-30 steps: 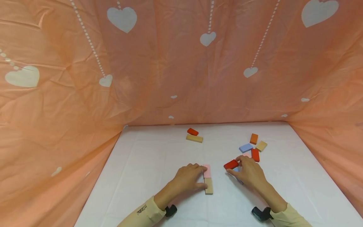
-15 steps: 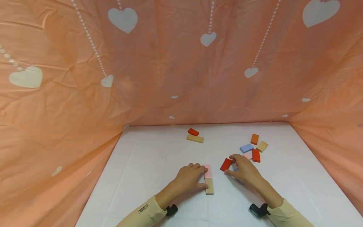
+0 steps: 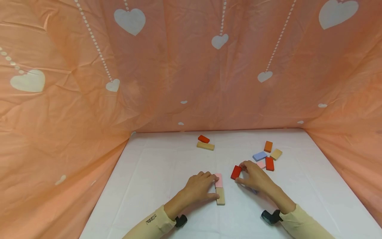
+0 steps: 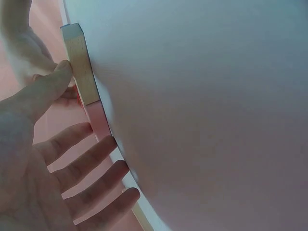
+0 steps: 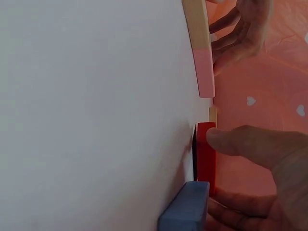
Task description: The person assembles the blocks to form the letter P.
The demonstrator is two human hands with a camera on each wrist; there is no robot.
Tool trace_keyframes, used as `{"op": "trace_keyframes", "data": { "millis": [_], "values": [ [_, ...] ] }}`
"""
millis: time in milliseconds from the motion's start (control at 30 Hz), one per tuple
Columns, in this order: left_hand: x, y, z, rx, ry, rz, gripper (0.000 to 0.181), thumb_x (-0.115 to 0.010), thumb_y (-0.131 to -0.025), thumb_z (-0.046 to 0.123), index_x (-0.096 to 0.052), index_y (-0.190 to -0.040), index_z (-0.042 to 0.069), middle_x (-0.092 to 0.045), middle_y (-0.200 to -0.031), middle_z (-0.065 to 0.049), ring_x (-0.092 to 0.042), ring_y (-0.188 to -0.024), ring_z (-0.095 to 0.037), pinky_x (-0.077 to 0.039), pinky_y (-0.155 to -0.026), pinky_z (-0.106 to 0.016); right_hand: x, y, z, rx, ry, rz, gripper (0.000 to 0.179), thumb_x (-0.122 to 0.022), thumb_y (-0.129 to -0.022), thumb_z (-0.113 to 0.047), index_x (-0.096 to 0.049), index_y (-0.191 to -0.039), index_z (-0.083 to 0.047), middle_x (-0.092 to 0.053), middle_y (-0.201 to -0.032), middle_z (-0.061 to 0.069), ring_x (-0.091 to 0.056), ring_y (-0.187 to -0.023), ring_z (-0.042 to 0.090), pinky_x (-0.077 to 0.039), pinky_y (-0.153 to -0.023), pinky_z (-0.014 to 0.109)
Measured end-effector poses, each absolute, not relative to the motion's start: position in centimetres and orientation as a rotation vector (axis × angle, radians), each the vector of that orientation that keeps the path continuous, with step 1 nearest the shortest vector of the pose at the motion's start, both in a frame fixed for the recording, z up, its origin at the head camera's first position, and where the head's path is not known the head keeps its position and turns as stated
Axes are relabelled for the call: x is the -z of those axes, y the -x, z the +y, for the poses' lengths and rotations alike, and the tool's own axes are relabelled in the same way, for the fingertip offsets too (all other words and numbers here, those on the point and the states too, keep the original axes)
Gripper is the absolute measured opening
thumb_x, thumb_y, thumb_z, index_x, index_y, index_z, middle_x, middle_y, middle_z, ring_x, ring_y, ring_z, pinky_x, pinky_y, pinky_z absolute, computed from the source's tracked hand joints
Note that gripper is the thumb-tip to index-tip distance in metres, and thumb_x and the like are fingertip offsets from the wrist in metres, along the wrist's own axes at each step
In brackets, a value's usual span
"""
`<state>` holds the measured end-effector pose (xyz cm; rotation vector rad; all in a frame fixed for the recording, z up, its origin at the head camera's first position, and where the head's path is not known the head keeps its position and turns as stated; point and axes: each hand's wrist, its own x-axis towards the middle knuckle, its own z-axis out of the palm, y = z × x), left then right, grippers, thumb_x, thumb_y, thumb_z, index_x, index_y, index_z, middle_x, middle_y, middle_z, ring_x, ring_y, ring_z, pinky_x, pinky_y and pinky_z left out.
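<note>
In the head view my left hand (image 3: 198,187) rests against a pink wooden block (image 3: 219,181) and a natural wood block (image 3: 220,196), laid end to end. Its thumb touches the wood block and the fingers, fairly straight in the left wrist view, reach along the pink one. To the right, my right hand (image 3: 258,177) pinches a red block (image 3: 236,172) between thumb and fingers, a little apart from the pink block. A blue block (image 5: 187,209) lies close to the red one in the right wrist view; the hand mostly hides it from the head camera.
Further right lie a second blue block (image 3: 260,156), an orange block (image 3: 268,146), a second natural block (image 3: 276,154), another red block (image 3: 270,164) and another pink block (image 3: 261,165). At the back are a red block (image 3: 204,139) and a long natural block (image 3: 205,146).
My right hand has moved left with the red block and turned it from slanted to more upright in the head view. The left hand has stayed in place.
</note>
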<state>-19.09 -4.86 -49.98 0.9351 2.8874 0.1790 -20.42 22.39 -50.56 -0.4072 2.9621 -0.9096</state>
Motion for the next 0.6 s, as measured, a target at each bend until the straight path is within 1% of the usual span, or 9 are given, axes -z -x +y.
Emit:
{"op": "trace_keyframes", "data": {
  "millis": [100,200,333,467,600],
  "values": [
    [50.0,19.1,-4.9,-0.185,-0.927,2.885,0.061,-0.084,-0.088,0.057,-0.068,-0.138,0.026,-0.068,-0.127,0.004,-0.063,-0.113,-0.017,-0.057,-0.087,-0.033,50.4,21.1,22.0,0.935,0.472,2.947,0.059,-0.093,-0.085,-0.028,-0.066,-0.126,0.005,-0.07,-0.115,0.014,-0.067,-0.105,0.031,-0.059,-0.097,0.054],
    [50.0,19.2,-4.9,-0.177,-0.929,2.887,0.062,-0.084,-0.088,0.058,-0.068,-0.139,0.026,-0.068,-0.127,0.004,-0.063,-0.113,-0.017,-0.057,-0.087,-0.033,50.2,21.9,21.4,0.948,0.484,2.924,0.059,-0.091,-0.086,-0.029,-0.066,-0.129,0.003,-0.07,-0.12,0.014,-0.067,-0.111,0.032,-0.057,-0.102,0.055],
    [50.1,19.2,-5.0,-0.16,-0.933,2.893,0.062,-0.084,-0.088,0.059,-0.068,-0.138,0.026,-0.068,-0.126,0.004,-0.063,-0.112,-0.018,-0.058,-0.085,-0.033,50.2,23.0,20.6,0.95,0.521,2.887,0.058,-0.09,-0.088,-0.029,-0.066,-0.132,-0.001,-0.07,-0.124,0.013,-0.066,-0.116,0.033,-0.055,-0.105,0.057],
    [50.1,19.2,-5.0,-0.162,-0.94,2.897,0.061,-0.083,-0.088,0.06,-0.068,-0.136,0.026,-0.068,-0.126,0.004,-0.064,-0.112,-0.018,-0.058,-0.082,-0.033,50.0,24.1,20.0,0.967,0.589,2.84,0.056,-0.088,-0.089,-0.027,-0.065,-0.135,-0.004,-0.069,-0.124,0.01,-0.065,-0.116,0.032,-0.054,-0.106,0.057],
    [49.9,19.1,-5.0,-0.177,-0.943,2.887,0.061,-0.083,-0.088,0.06,-0.068,-0.137,0.025,-0.069,-0.126,0.003,-0.064,-0.111,-0.019,-0.058,-0.082,-0.034,49.8,24.9,19.5,0.978,0.661,2.802,0.054,-0.087,-0.09,-0.026,-0.064,-0.135,-0.005,-0.068,-0.126,0.009,-0.063,-0.116,0.032,-0.054,-0.106,0.057]
  ]
}}
